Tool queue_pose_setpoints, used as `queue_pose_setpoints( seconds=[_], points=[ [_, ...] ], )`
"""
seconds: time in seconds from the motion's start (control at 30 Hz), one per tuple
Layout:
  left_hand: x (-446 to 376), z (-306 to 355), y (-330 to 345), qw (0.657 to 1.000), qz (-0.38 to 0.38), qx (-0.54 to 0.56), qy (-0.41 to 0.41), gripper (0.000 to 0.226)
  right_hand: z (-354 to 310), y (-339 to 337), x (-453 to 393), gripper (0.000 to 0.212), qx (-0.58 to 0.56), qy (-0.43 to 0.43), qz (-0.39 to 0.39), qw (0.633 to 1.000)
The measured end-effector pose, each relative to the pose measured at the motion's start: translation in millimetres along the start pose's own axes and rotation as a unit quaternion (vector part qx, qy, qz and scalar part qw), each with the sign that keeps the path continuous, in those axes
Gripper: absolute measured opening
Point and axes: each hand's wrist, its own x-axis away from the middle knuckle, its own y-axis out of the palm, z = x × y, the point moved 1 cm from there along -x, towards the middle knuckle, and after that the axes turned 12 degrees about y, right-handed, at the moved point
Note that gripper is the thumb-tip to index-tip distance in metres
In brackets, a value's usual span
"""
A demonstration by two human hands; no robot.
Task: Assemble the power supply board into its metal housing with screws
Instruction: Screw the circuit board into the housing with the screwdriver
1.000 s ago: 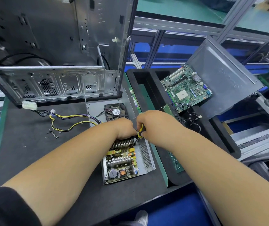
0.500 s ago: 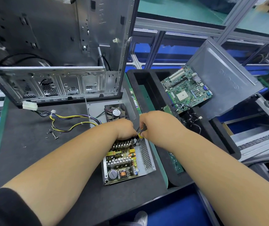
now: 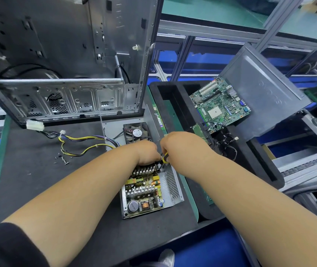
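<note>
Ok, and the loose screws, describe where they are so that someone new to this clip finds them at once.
Start at the big open computer case standing at the back left of the dark mat. Follow the yellow and black cable bundle that trails from it; the loose screws lie just below its loop, tiny dark specks, the only small scattered parts on the mat.

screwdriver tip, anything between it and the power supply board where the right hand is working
Nothing visible does. The right hand grips the screwdriver, whose shaft runs straight down beside the heatsink fins at the far end of the power supply board. The left hand rests just beside it, hiding part of that spot.
</note>
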Motion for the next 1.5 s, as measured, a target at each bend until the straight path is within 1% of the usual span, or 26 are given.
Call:
queue_pose_setpoints(
  seconds=[0.13,0.23,0.3,0.37,0.43,0.53,0.63,0.7,0.8,0.87,0.97,1.07,1.1,1.2,1.27,1.33,1.43,1.5],
  points=[
    [-0.4,-1.3,0.0,1.0,-0.012,0.0,-0.002,0.036,-5.0,2.0,-5.0,0.002,0.02,0.017,0.002,1.0],
    [0.5,-0.1,-0.3,1.0,-0.01,0.0,-0.005,0.04,-1.5,1.4,-7.9,0.011,0.013,0.045,0.007,0.999],
    [1.7,1.3,-1.1,1.0,-0.003,0.002,-0.013,0.041,2.5,1.5,-7.1,0.021,0.001,0.054,0.011,0.998],
    [1.8,1.9,-2.0,1.0,-0.006,0.006,-0.016,0.038,6.3,1.9,-3.7,0.028,-0.027,0.045,0.013,0.999],
    [1.9,2.2,-2.5,1.0,-0.012,0.009,-0.014,0.036,7.7,0.7,1.0,0.022,-0.058,0.024,0.019,0.998],
    [1.8,2.6,-2.4,1.0,-0.013,0.004,-0.011,0.036,7.8,-1.9,5.1,0.019,-0.037,0.005,0.004,0.999],
    [1.2,3.0,-1.5,1.0,-0.012,-0.004,-0.011,0.038,6.8,-3.3,3.2,0.019,-0.009,0.035,0.0,0.999],
    [0.6,3.0,-1.0,1.0,-0.01,-0.003,-0.012,0.041,6.3,-2.4,1.1,0.014,0.007,0.061,-0.006,0.998],
    [0.4,3.0,0.0,1.0,-0.006,0.002,-0.013,0.04,4.7,1.9,-0.9,0.028,0.042,0.095,0.012,0.995],
    [0.7,2.1,0.1,1.0,-0.006,0.006,-0.019,0.04,3.3,4.3,-1.2,0.027,0.038,0.102,0.016,0.994],
    [0.4,0.5,-0.6,1.0,-0.008,0.013,-0.019,0.037,3.9,3.1,2.6,0.025,-0.014,0.073,0.018,0.997],
    [0.3,0.2,-0.8,1.0,-0.012,0.017,-0.015,0.035,7.7,-3.9,8.3,0.018,-0.061,0.026,-0.01,0.998],
    [0.2,0.1,-0.8,1.0,-0.011,0.015,-0.016,0.035,9.4,-5.2,8.7,0.016,-0.057,0.02,-0.014,0.998],
    [-0.6,-0.8,0.2,1.0,-0.003,0.02,-0.017,0.035,11.3,-7.1,6.9,0.014,-0.026,0.016,0.005,1.0],
    [-0.8,-0.7,0.5,1.0,0.001,0.02,-0.013,0.035,9.2,-5.0,4.5,0.009,-0.004,0.025,0.015,1.0],
    [-1.0,-0.5,0.6,1.0,0.002,0.023,-0.011,0.035,5.3,-0.8,2.2,0.015,0.022,0.041,0.018,0.999],
    [-0.3,0.6,0.9,1.0,-0.005,0.02,-0.016,0.039,0.1,3.9,0.8,0.014,0.059,0.081,0.026,0.995],
    [0.1,0.9,1.2,1.0,-0.003,0.024,-0.016,0.039,-1.2,4.5,0.8,0.018,0.056,0.108,0.03,0.992]
  ],
)
